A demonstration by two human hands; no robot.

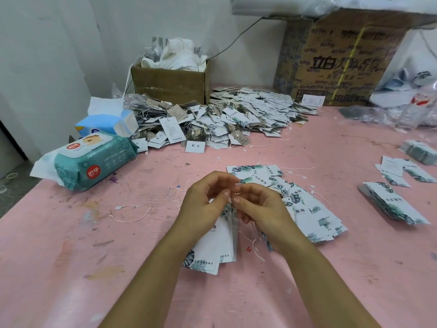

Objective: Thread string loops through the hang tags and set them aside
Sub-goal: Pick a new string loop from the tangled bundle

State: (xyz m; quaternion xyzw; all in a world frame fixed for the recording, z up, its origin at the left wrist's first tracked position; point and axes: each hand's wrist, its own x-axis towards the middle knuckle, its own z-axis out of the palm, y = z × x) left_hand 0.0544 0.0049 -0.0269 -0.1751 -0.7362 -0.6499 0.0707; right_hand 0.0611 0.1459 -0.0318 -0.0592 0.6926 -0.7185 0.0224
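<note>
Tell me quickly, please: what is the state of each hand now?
Left hand: closed, holding the stack of tags.
Right hand: closed, pinching at the top of that stack.

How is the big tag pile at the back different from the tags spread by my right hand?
The back pile is a jumbled heap; the near spread is smaller and lies flat, overlapped. The back pile mixes brown, photo and white tags, many with strings attached; the near spread is all white leaf-print. Both rest on the pink table.
</note>
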